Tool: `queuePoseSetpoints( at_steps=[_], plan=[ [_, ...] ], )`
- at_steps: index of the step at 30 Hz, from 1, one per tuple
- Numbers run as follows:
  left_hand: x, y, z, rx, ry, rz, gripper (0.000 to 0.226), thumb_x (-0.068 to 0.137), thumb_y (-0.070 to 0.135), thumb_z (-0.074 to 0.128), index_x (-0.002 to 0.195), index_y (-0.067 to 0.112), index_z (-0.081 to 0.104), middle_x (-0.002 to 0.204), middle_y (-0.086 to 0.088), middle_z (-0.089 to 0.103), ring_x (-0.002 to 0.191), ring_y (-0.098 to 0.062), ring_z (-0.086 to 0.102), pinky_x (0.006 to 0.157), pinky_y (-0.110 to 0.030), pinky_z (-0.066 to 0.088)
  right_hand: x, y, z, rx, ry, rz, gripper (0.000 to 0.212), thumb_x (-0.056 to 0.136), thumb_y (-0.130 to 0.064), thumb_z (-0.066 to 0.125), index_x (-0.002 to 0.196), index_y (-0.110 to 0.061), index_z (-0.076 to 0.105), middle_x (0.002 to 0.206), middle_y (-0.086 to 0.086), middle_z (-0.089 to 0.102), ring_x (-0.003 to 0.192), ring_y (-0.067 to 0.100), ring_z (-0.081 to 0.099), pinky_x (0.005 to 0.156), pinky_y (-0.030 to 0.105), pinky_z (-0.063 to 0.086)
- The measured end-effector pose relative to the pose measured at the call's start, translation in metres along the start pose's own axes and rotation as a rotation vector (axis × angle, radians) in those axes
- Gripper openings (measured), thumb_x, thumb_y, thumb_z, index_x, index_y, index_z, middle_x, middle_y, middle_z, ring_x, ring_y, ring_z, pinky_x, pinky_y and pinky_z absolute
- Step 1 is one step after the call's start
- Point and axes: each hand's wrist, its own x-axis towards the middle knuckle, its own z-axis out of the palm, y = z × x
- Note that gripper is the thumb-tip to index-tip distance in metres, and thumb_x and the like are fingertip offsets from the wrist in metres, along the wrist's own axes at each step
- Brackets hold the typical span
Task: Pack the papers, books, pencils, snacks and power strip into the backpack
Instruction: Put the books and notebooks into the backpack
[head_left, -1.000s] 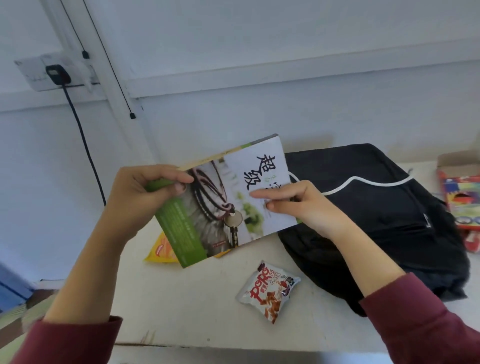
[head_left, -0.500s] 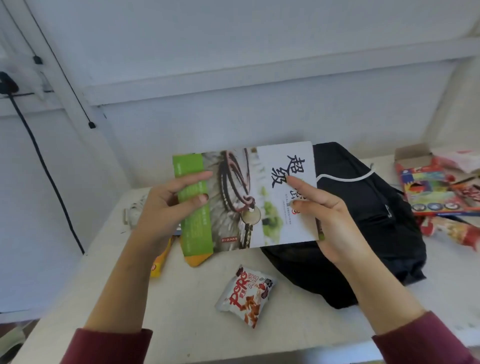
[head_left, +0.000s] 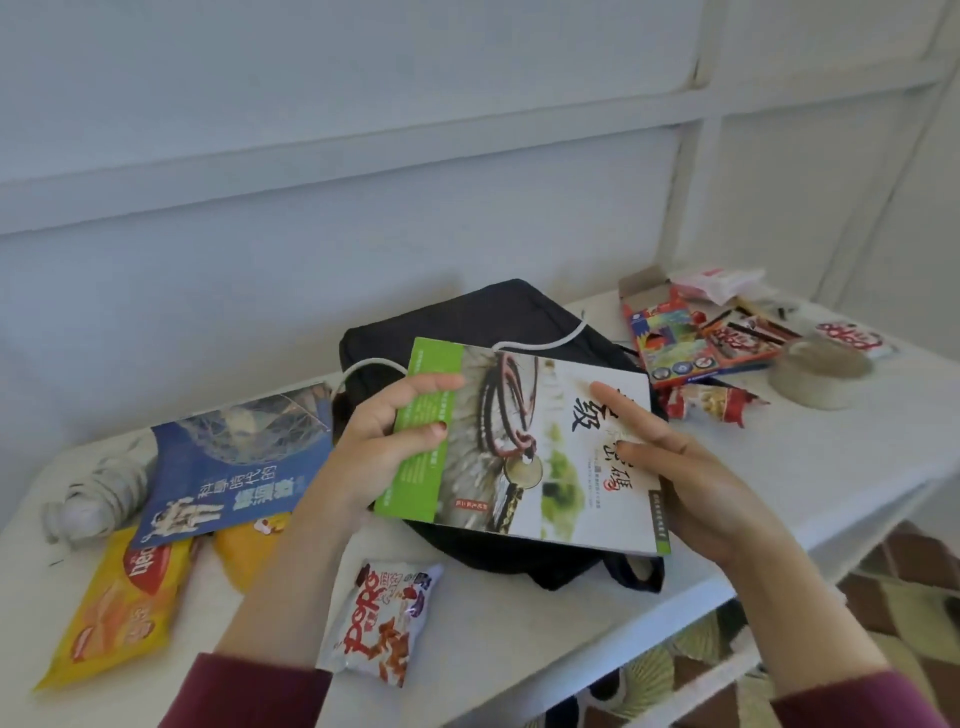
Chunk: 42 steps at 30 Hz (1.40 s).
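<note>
I hold a book with a green and white cover (head_left: 519, 447) flat above the black backpack (head_left: 483, 322). My left hand (head_left: 384, 441) grips its green left edge, thumb on the cover. My right hand (head_left: 675, 467) holds the right edge with fingers stretched over the cover. A blue book (head_left: 234, 462) lies on the white table (head_left: 810, 457) to the left, over a yellow snack bag (head_left: 119, 603). A white snack packet (head_left: 384, 618) lies in front. A coloured pencil box (head_left: 675, 338) and more snacks (head_left: 711, 402) lie to the right.
A coiled white cable bundle (head_left: 98, 499) sits at the far left. A roll of tape (head_left: 821, 369) stands at the right, with another snack packet (head_left: 852, 335) behind it. The table's front edge runs diagonally, with patterned floor (head_left: 893, 587) below. A wall stands close behind.
The view has swung right and down, bringing the blue book, yellow snack and tape roll into sight. The book has tilted flatter and sits lower over the backpack, both hands still on it.
</note>
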Motion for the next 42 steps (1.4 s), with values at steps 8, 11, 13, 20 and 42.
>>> queuePoseSetpoints(
  at_steps=[8,11,13,20,42],
  plan=[
    [0.036,-0.001,0.054,-0.143,-0.013,-0.219,0.025,0.100,0.033,0.036,0.124,0.036,0.038,0.104,0.005,0.061,0.087,-0.012,0.062,0.075,-0.031,0.052,-0.040,0.012,-0.041,0.224,0.295,-0.078,0.047,0.089,0.004,0.042,0.117,-0.028,0.063,0.116,0.004,0.068,0.081,0.024,0.070,0.055,0.027,0.057],
    [0.037,-0.009,0.069,-0.050,0.006,-0.171,0.022,0.100,0.030,0.034,0.121,0.027,0.028,0.104,-0.001,0.059,0.084,-0.016,0.064,0.067,-0.032,0.054,-0.049,0.020,-0.052,0.288,0.423,-0.126,0.045,0.090,0.001,0.042,0.117,-0.028,0.063,0.118,0.002,0.067,0.087,0.025,0.070,0.060,0.030,0.058],
    [0.027,-0.018,0.077,0.211,0.062,0.066,0.020,0.096,0.021,0.045,0.107,0.029,0.030,0.094,-0.001,0.051,0.077,-0.011,0.057,0.064,-0.021,0.048,-0.054,0.024,-0.060,0.329,0.492,-0.149,0.044,0.092,0.001,0.040,0.120,-0.026,0.061,0.120,0.003,0.066,0.086,0.023,0.070,0.059,0.029,0.058],
    [-0.015,-0.037,0.081,0.739,-0.475,0.331,0.021,0.088,0.029,0.057,0.070,0.025,0.047,0.061,0.008,0.052,0.055,-0.010,0.046,0.050,-0.018,0.035,-0.072,0.030,-0.073,0.372,0.624,-0.182,0.046,0.093,0.002,0.036,0.127,-0.023,0.054,0.126,0.004,0.059,0.084,0.020,0.071,0.061,0.028,0.058],
    [0.104,-0.014,0.011,1.027,-0.282,0.175,0.044,0.095,0.010,0.043,0.120,0.045,0.036,0.120,-0.002,0.057,0.100,-0.022,0.058,0.082,-0.032,0.041,-0.082,0.035,-0.066,0.362,0.532,-0.112,0.045,0.091,0.001,0.039,0.118,-0.028,0.061,0.113,0.004,0.069,0.073,0.026,0.070,0.049,0.028,0.056]
  ],
)
